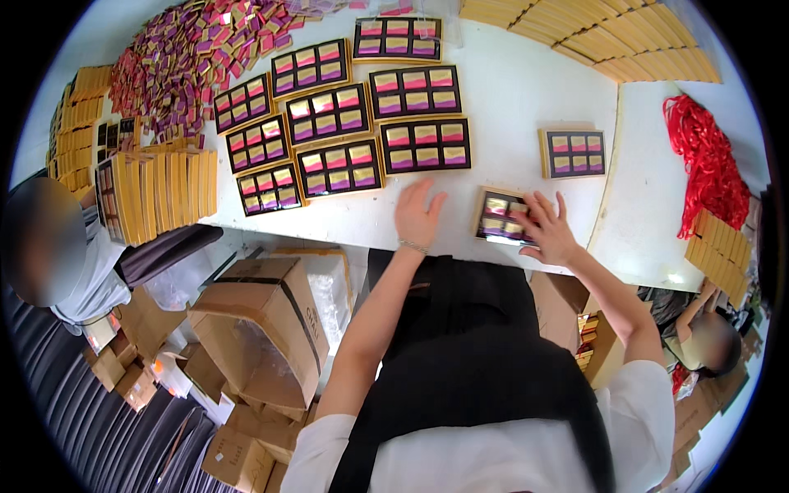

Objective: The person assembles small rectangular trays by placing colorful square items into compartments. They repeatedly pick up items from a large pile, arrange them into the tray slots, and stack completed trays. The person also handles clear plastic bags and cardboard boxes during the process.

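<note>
On the white table (485, 90), close to its front edge, lies a shallow gold-edged box (496, 205) with a black insert and small pink, gold and purple wrapped pieces in its compartments. My right hand (552, 234) reaches over the right side of this box, fingers spread, the fingertips on its face. To the left, my left hand (417, 218) is above the tabletop with fingers apart and nothing in it. The nearest filled box (425, 146) to that hand sits just beyond its fingertips. Another filled box (573, 154) lies apart on the right.
Several more filled boxes (327, 113) lie in rows at centre left. Loose wrapped pieces (177, 62) are heaped at the back left. Stacked gold boxes (160, 191) stand left, others (608, 37) at the back right. Red ribbons (703, 164) hang right. A co-worker (66, 238) is at the left.
</note>
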Motion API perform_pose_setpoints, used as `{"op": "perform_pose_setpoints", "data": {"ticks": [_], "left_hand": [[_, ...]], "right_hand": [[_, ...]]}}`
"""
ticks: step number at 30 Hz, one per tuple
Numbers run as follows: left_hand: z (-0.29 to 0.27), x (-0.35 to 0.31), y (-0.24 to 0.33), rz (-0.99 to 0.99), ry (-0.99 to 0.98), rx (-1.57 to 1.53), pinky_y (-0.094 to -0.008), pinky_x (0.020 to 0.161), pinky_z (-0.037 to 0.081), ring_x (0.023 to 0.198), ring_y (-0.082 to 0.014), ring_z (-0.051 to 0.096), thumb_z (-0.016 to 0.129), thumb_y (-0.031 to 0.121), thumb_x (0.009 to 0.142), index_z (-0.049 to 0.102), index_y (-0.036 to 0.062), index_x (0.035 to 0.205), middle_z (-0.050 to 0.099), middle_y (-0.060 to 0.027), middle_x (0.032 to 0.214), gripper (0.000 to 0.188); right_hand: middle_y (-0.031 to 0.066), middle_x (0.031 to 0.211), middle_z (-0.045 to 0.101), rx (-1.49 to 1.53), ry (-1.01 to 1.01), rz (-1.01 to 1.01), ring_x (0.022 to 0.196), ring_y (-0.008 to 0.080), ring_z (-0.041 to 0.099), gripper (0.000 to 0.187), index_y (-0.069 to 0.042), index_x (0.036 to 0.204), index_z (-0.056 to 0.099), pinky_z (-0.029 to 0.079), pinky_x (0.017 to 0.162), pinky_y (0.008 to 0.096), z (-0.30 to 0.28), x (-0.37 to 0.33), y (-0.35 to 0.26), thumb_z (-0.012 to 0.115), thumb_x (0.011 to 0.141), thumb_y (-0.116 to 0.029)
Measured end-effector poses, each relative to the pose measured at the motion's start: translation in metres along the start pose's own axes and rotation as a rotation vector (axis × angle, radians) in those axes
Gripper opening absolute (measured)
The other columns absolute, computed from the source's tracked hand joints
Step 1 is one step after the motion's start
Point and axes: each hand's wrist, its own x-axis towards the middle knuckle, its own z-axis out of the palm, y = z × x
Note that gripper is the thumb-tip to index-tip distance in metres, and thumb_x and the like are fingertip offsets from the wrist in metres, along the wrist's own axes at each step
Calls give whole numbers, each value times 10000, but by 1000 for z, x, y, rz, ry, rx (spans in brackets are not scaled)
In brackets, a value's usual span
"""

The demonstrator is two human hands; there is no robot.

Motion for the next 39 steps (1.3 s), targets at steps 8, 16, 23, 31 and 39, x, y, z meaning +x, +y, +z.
{"op": "perform_pose_setpoints", "data": {"ticks": [8,16,23,31,39], "left_hand": [[-27,64,-16,221,-145,586,-537,1108,269,1370,-339,335,617,348,887,442,67,1384,377,-176,1466,598],[-39,77,-25,117,-337,754,-758,1020,117,1444,-281,203,579,638,800,287,86,1482,231,-138,1556,925],[-65,92,-16,208,-460,802,-781,1012,152,1441,-221,207,821,547,544,298,145,1471,296,-61,1530,1138],[-55,73,-10,216,-556,797,-731,1064,143,1446,-176,193,829,481,591,231,76,1492,271,-30,1548,1154],[-104,19,13,-733,-373,-1484,-533,881,527,1222,-388,520,537,95,939,217,78,1479,466,-306,1345,627]], "right_hand": [[306,1466,295,939,793,557,1370,366,337,1117,71,1437,251,321,1096,435,-100,313,41,701,720,-658],[297,1363,437,888,425,859,1248,398,460,861,92,1321,392,367,1046,435,-119,417,80,681,689,-416],[222,1031,677,435,792,533,922,294,669,467,-16,1237,590,520,825,349,-98,326,65,588,839,-260],[199,1356,530,1004,878,133,1231,299,544,361,4,1268,550,477,941,347,-63,147,-14,420,931,7],[295,1382,444,483,742,-309,1313,513,372,438,55,1219,544,355,1055,551,-76,63,-71,539,781,65]]}}
